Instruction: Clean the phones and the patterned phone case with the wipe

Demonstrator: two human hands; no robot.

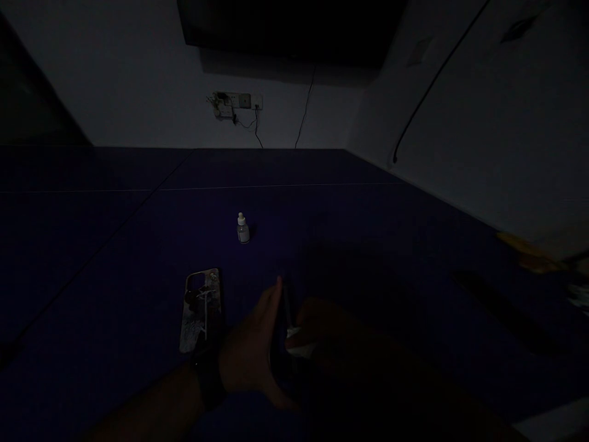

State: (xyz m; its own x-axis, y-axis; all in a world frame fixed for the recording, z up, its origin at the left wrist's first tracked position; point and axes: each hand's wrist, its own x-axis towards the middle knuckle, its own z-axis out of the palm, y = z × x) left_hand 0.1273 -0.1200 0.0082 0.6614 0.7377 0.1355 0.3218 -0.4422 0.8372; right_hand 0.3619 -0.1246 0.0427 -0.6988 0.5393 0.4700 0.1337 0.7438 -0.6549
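In the dim head view, my left hand (251, 353), with a dark watch (210, 379) on its wrist, grips a dark flat phone (278, 353) by its edges. The phone is tilted up on its side, its screen hard to make out. My right hand (327, 324), deep in shadow, closes on a crumpled white tissue (301, 348) close against the phone. A patterned phone case (201, 313) with a camera cutout lies left of my hands. Beyond them a small white-capped dropper bottle (243, 231) stands upright.
The blue-purple table (138, 245) runs back to the wall. A wall socket panel (237, 101) with cables sits below a dark screen (294, 27). On the right are a dark long object (501, 310) and a yellow item (529, 253).
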